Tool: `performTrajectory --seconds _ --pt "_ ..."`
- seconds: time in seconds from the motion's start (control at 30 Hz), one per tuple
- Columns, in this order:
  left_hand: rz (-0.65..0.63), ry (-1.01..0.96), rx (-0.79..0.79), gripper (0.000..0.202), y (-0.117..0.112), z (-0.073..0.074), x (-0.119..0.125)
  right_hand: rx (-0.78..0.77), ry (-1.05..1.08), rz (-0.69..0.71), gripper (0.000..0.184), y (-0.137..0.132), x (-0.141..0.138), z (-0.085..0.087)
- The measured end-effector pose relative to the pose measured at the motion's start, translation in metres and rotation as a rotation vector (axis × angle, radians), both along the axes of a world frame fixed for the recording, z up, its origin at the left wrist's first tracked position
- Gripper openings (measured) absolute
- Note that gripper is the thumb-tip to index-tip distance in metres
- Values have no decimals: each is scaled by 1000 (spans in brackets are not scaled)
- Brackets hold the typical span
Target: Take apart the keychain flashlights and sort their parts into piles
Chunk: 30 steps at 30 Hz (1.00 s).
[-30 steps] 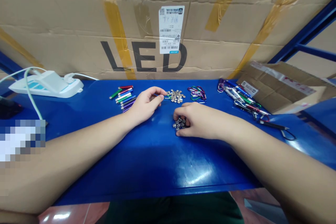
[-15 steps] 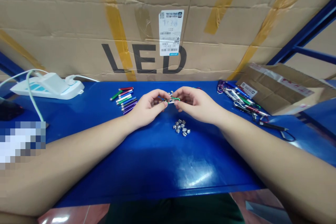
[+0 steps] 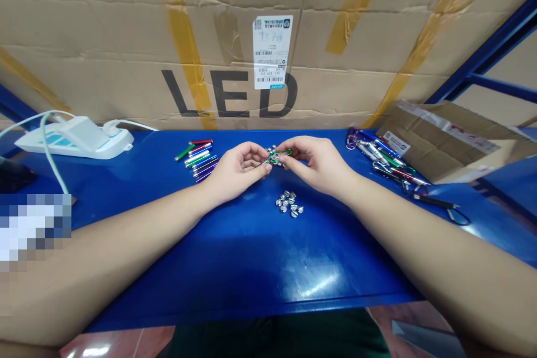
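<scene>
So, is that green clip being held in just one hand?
No, the fingers of the left hand and the right hand both pinch the green carabiner between them.

Since the first picture, the right hand [image 3: 319, 165] has lifted away from the small metal parts [image 3: 288, 203] at lower centre, which now lie uncovered in a loose cluster. It has moved up to meet the left hand [image 3: 237, 170] near the middle of the frame, and the two now mostly hide the silver discs [image 3: 272, 148]. A green carabiner [image 3: 279, 155] has appeared between them. Compared with half a second ago, it sits slightly higher and further right — its loop shows more fully, gripped by the right hand's fingertips [image 3: 285, 160].
</scene>
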<state>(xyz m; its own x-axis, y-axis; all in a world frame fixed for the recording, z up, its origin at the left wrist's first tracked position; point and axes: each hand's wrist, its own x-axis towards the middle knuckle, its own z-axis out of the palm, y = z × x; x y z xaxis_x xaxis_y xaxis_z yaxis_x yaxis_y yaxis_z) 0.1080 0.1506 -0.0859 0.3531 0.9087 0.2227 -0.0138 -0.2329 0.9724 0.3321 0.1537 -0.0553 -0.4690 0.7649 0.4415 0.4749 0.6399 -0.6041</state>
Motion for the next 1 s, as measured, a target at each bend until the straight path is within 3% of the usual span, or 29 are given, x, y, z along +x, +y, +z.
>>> performTrajectory --seconds 0.1,0.27,0.43,0.67,0.87,1.0 --pt "-10 -7 21 29 -3 2 0 -6 42 6 20 0 -2 0" --pt "25 0 87 28 -7 5 0 -269 325 13 23 0 -14 -8" --pt "114 27 138 31 -9 5 1 -378 515 -43 29 -2 -28 -13" --pt "163 5 159 31 -12 4 6 -404 661 -86 26 -10 -41 -15" --pt "18 -27 97 31 -16 7 6 -432 704 -88 29 -12 -44 -19" --pt "9 -29 79 30 -15 6 5 -377 682 -104 27 -4 -35 -16"
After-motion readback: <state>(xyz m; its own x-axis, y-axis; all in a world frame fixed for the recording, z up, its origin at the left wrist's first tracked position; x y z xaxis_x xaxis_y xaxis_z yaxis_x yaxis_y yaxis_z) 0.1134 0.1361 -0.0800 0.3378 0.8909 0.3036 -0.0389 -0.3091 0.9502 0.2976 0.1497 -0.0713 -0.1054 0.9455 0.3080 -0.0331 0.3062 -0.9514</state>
